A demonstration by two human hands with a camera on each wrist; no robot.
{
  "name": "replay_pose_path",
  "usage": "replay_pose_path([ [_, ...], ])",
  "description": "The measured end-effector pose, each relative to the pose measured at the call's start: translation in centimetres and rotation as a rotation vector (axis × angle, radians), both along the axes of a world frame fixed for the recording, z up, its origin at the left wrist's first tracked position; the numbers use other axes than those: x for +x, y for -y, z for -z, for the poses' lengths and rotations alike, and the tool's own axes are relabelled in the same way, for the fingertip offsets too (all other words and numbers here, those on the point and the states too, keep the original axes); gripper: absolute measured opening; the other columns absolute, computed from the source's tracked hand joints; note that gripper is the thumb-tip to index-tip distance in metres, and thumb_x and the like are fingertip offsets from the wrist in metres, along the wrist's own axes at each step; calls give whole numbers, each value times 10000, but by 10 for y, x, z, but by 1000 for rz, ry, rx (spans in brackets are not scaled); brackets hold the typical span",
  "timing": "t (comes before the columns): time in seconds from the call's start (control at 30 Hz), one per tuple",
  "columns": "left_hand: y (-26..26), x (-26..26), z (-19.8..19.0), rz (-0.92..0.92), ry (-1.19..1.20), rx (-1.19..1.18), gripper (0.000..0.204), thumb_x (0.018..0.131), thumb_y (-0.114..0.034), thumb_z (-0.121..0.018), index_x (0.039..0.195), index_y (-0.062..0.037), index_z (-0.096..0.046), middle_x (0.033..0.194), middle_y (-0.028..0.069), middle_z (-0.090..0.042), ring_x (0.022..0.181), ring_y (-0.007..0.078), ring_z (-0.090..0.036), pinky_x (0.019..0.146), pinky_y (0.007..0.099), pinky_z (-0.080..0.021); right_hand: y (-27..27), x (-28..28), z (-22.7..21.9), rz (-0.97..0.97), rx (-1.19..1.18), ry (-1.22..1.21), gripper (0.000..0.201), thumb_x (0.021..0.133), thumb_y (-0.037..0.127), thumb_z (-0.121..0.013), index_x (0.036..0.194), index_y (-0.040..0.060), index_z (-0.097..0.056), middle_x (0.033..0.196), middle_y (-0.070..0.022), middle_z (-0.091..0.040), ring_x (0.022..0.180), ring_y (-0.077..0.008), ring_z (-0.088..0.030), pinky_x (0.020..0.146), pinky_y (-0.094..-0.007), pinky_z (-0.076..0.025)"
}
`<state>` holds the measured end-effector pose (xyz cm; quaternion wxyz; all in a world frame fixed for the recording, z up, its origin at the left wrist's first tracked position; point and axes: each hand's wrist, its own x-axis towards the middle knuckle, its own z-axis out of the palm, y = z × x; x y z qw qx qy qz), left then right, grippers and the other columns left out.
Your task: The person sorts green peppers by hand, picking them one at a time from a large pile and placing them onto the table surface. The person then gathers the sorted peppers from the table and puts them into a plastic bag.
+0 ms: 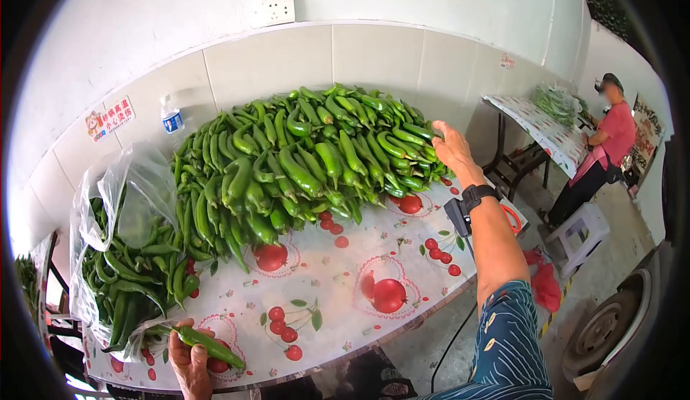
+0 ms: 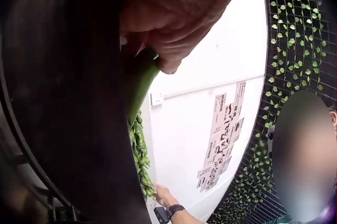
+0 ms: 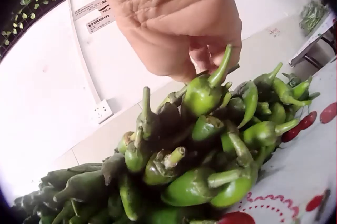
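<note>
At the front left of the table, my left hand (image 1: 190,360) grips a long green chili pepper (image 1: 210,346) between thumb and fingers. The same pepper (image 2: 139,84) shows in the left wrist view, below the thumb of the dark, blurred hand. My right hand (image 1: 456,157) reaches to the right end of a large heap of green chili peppers (image 1: 302,166). In the right wrist view its fingers bend down behind a pepper (image 3: 202,96) at the top, whose stem overlaps them; I cannot tell whether they hold it. Most of the heap's stems face the table's front.
A clear plastic bag (image 1: 144,184) of loose peppers stands at the table's left. Behind it is a water bottle (image 1: 171,116) near the tiled wall. A person (image 1: 611,130) stands at another table (image 1: 539,130) at the right, with a white stool (image 1: 581,235) nearby.
</note>
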<state>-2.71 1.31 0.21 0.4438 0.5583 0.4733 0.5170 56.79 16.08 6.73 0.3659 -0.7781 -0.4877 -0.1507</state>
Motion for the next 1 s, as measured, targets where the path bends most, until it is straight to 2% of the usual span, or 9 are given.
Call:
replay_pose_path([
  [0.17,-3,-1,11,11,85,85,437,935,-210,-631,1290,-5,-480,1018,99,-611,867,183,-625,750,309,-531,18,-36,-18,-110,146,88,259,913,125,-551,1157,98,-636,931,-106,-726,871,-273,-696,789,-366,-535],
  [0.23,-5,0,14,37,178,83,544,931,-241,-638,1369,-22,-403,1018,83,-579,853,169,-616,704,304,-535,39,-106,-36,-463,95,-208,190,908,156,-597,1070,87,-670,729,-19,-657,644,-113,-585,641,-287,-506],
  [0.33,1,21,-4,107,371,-13,665,933,-240,-626,1484,-68,-295,1054,99,-571,868,206,-628,671,353,-555,85,-215,-59,-860,-177,-242,222,886,149,-618,1095,98,-671,878,-71,-706,747,-162,-667,704,-311,-539],
  [0.4,10,43,-29,163,477,-89,729,936,-241,-616,1532,-105,-220,1065,111,-573,871,225,-632,651,382,-562,99,-266,-38,-1156,-56,93,420,826,98,-623,1242,109,-562,1110,-86,-638,998,-267,-648,803,-371,-551],
  [0.5,12,49,-36,393,474,-255,797,908,-275,-639,1538,-98,-184,1123,130,-580,676,215,-630,490,330,-516,120,-320,-14,-1501,235,326,452,797,68,-627,1234,34,-516,1246,-176,-487,1060,-303,-559,872,-386,-557],
  [0.63,25,72,-66,373,660,-497,846,889,-309,-655,1528,-42,-169,1072,148,-619,512,189,-563,381,285,-426,138,-329,-1,-1602,51,308,349,833,89,-622,1171,25,-565,1128,-146,-578,1077,-301,-567,851,-391,-539],
  [0.83,14,49,-21,709,534,-460,718,916,-531,-586,1432,-89,-351,1014,189,-644,504,213,-526,402,290,-405,156,-308,-7,-1640,-264,53,407,841,148,-681,1205,32,-542,1110,-129,-576,1003,-320,-592,821,-412,-520],
  [0.93,21,59,-28,492,617,-436,702,915,-543,-581,1409,-89,-373,974,179,-646,527,242,-556,412,309,-425,161,-289,-15,-1560,-298,-29,392,852,112,-668,1216,46,-539,1136,-143,-573,1003,-333,-601,799,-406,-529],
  [1.0,17,46,-28,389,306,-155,548,922,-446,-607,1299,-68,-482,940,169,-660,647,278,-624,561,362,-514,158,-254,-27,-1236,-45,-108,317,875,59,-627,1187,41,-576,1073,-79,-601,874,-194,-632,723,-314,-523],
])
